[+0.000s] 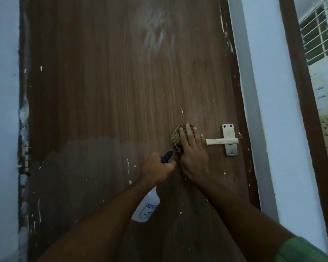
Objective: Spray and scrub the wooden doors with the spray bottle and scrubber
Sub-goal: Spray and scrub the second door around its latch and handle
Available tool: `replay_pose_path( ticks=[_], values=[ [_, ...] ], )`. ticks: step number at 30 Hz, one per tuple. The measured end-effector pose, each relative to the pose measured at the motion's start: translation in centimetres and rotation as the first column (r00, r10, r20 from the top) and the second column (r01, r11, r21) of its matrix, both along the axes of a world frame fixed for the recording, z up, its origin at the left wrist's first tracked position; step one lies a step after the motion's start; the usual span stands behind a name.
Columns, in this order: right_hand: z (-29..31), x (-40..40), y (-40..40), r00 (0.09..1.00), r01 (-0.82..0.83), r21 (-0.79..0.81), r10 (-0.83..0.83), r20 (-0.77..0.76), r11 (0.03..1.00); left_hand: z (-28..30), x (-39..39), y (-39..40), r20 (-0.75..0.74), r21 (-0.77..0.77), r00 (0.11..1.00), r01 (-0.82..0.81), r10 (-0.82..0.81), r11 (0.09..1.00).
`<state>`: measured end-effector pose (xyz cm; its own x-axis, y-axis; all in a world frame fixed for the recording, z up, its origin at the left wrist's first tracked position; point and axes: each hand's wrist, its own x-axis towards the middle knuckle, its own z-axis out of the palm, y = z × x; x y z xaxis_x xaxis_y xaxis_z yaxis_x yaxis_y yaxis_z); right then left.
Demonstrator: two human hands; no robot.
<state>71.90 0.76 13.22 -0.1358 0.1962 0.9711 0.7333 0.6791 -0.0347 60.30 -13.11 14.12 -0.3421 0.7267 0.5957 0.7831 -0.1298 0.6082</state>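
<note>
One wooden door (pixel 110 103), pale walls (pixel 2 110)

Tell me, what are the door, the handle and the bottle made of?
The door looks like wood or a wood-look sheet: brown, matte, with fine upright grain lines. The handle looks like metal: pale grey, dull shine, screw heads on its plate. The bottle is probably plastic: smooth, white, with a printed label.

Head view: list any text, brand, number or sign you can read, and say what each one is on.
"KISS…": blue print at the top of a boxed label on the white spray bottle gripped by the left hand; the arm cuts the word off.
Smaller lines below it in the same box: too blurred to read.
Door handle plate: a faint mark, unreadable.
Nothing else carries text.
</note>
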Motion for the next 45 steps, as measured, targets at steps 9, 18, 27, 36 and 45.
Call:
replay_pose_path(
  ticks=[9, 18, 27, 36, 45],
  values=[
    [-1.3, 3.0, 0.8, 0.952, -0.113, 0.105, 0.078, 0.295, 0.988, -1.0, -0.8, -1.2, 0.596, 0.195, 0.794, -0.001, -0.118, 0.981],
    [-1.6, -0.1, -0.1, 0.999, 0.019, 0.027, -0.021, 0.045, 0.999, -2.3, -3.0, -2.0, 0.574, 0.134, 0.818, -0.057, -0.031, 0.989],
    [-1.6, -3.6, -2.1, 0.997, -0.014, -0.048, 0.01, -0.075, 0.999, -3.1, -6.0, -4.3, 0.468, 0.159, 0.883, -0.051, -0.029, 0.986],
    [-5.8, -7.7, -2.7, 0.834, -0.221, 0.245, 0.053, 0.55, 0.944, -2.2, -7.4, -5.3, 0.335, 0.175, 0.942, -0.085, 0.022, 0.981],
    [1.7, -7.4, -4.8, 0.982, -0.086, 0.077, 0.071, 0.175, 0.993, -2.8, -10.3, -7.8, 0.344, 0.162, 0.939, -0.067, 0.008, 0.984]
  ],
)
